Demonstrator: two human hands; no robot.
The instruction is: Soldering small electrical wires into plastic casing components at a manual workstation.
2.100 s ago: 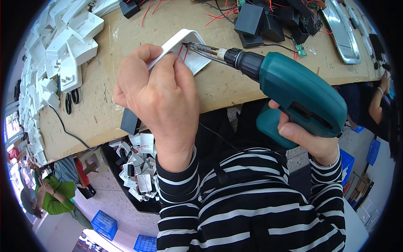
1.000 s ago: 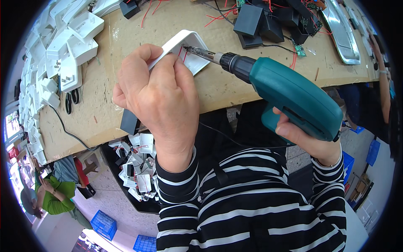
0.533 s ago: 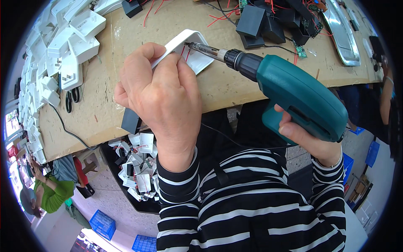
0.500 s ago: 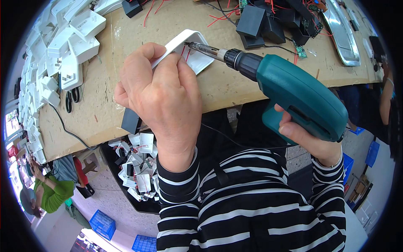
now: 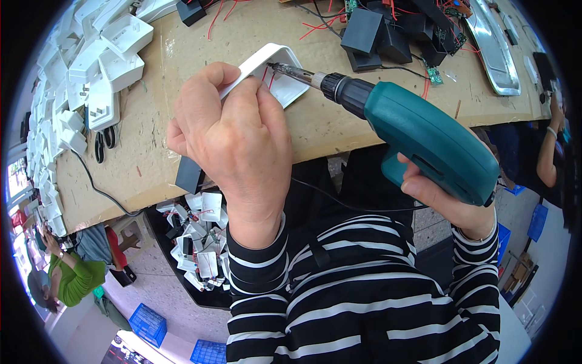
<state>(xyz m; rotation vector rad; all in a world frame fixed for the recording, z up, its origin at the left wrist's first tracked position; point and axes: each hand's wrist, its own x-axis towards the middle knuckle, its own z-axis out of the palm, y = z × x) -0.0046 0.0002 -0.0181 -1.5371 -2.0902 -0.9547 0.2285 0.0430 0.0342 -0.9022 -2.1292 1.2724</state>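
My left hand (image 5: 233, 133) is closed on a white plastic casing (image 5: 291, 91) and tilts it up over the table's front part. Two thin red wires (image 5: 271, 80) show inside the casing, beside my fingers. My right hand (image 5: 445, 197) grips the handle of a green gun-shaped soldering iron (image 5: 424, 133). Its dark metal tip reaches into the casing near the wire ends; whether it touches them I cannot tell. Below my left hand, part of a black box (image 5: 189, 175) shows at the table edge; the hand hides the rest.
White casings (image 5: 124, 45) pile up on the left, near black-handled scissors (image 5: 104, 144). Black boxes (image 5: 364, 33) with wires and circuit boards lie at the back right, beside a metal tray (image 5: 494, 48). A black bin (image 5: 203, 242) of white parts stands below the table. Co-workers sit on both sides.
The soldering iron's body has shifted slightly left with my right hand, while its tip stays inside the casing. My left hand is almost still. A co-worker's arm at the right has moved.
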